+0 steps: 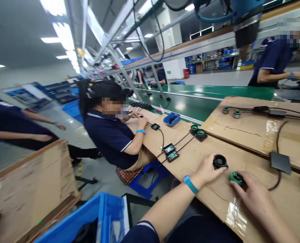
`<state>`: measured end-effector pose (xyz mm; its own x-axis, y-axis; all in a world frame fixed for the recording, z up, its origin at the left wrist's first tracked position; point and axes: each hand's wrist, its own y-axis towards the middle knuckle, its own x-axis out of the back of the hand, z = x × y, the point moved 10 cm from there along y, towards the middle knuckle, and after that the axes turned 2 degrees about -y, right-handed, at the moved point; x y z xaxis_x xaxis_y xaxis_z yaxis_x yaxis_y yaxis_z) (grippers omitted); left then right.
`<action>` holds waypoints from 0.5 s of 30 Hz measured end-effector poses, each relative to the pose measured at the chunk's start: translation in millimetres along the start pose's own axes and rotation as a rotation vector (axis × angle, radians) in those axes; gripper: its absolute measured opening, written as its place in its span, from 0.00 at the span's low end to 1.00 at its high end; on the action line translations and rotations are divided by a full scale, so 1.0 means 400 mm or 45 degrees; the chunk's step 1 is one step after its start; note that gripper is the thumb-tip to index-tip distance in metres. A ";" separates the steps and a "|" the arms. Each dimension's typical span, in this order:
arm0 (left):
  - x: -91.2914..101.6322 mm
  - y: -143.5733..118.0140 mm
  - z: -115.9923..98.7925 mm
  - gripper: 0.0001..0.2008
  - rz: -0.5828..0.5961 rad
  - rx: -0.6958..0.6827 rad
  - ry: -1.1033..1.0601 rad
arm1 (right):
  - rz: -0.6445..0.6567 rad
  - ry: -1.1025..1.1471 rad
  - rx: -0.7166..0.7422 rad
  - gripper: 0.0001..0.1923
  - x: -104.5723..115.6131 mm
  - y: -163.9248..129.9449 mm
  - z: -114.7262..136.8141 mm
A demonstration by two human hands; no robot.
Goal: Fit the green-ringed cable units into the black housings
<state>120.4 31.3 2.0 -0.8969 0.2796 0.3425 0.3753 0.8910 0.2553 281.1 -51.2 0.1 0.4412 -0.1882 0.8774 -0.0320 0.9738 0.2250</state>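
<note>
My left hand (207, 170) is closed round a black round cup-shaped housing (219, 162), its hollow side tilted up. To its right, my right hand (253, 192) grips a round part with a green circuit board (236, 178) facing left. The two parts are a short gap apart above the cardboard-covered bench (216, 192). A black cable runs from behind my right hand to a flat black box (280, 162). Farther left on the bench lie two open black boxes with circuit boards (170, 152), wired to two round black parts with green boards (198, 132).
A co-worker (109, 131) sits at the bench on the left, handling a small part. Beyond the blue tray (172, 118) runs a green conveyor (185, 101). Solder spools (236, 114) stand on the raised cardboard at right. A blue crate (101, 216) is at lower left.
</note>
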 end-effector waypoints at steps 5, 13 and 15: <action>0.009 -0.004 0.003 0.27 -0.060 0.006 -0.015 | -0.037 -0.065 0.038 0.21 0.014 0.001 0.012; 0.018 -0.017 0.004 0.26 -0.141 -0.122 0.001 | -0.571 0.173 0.124 0.18 0.175 -0.014 0.113; 0.020 -0.021 -0.011 0.26 -0.158 -0.202 0.049 | -0.656 0.218 0.164 0.20 0.199 -0.020 0.140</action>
<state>111.0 24.6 6.5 -0.9301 0.1546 0.3331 0.2974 0.8493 0.4362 266.3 -81.0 92.1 0.5680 -0.6020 0.5612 0.1220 0.7359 0.6660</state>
